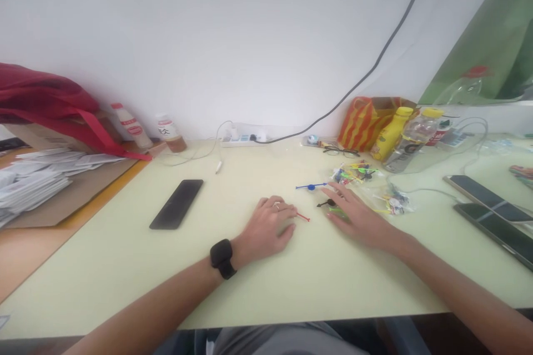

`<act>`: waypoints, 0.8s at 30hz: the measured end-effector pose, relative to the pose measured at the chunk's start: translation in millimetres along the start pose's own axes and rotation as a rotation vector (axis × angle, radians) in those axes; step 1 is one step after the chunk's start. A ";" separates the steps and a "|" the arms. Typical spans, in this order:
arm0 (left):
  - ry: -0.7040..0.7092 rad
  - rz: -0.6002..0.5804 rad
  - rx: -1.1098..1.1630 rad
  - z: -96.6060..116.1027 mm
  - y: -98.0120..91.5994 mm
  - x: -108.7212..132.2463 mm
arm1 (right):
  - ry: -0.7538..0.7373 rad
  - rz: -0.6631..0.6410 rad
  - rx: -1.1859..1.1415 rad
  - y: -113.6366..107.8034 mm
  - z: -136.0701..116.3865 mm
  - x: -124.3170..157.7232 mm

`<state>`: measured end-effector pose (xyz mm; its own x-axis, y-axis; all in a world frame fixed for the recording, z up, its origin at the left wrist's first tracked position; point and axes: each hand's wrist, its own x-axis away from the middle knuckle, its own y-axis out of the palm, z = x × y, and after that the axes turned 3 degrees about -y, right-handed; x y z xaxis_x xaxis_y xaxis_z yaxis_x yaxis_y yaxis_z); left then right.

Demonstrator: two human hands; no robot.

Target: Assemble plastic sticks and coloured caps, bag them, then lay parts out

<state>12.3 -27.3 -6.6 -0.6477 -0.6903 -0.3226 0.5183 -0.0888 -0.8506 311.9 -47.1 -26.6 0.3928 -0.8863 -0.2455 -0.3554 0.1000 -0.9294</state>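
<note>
My left hand (268, 227), with a black watch (222, 258) on its wrist, rests palm down on the table, fingers bent and thumb apart. From beneath its fingertips sticks out a thin red plastic arrow (303, 217); its other end is hidden. To the right, my right hand (353, 213) lies palm down with spread fingers. At its fingertips is a blue plastic arrow with a round hub (311, 187). A black arrow (330, 203) and a green piece (338, 211) lie partly under the fingers. Whether the right fingers press on them I cannot tell.
Clear bags of small coloured plastic pieces (353, 173) (397, 203) lie beyond and beside my right hand. A black phone (177, 204) is at left, two more phones (493, 198) at right. Bottles (391, 134), glasses (341, 151) and a power strip (244, 136) line the wall.
</note>
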 end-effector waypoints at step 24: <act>0.039 0.011 -0.066 -8.4 -0.1 -1.6 | -0.129 0.022 0.028 2.3 -29.9 -20.3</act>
<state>8.5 -20.1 -9.5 -0.6641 -0.6622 -0.3472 0.4888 -0.0331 -0.8718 277.8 -42.4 -15.6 0.4914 -0.8187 -0.2972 -0.3415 0.1328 -0.9305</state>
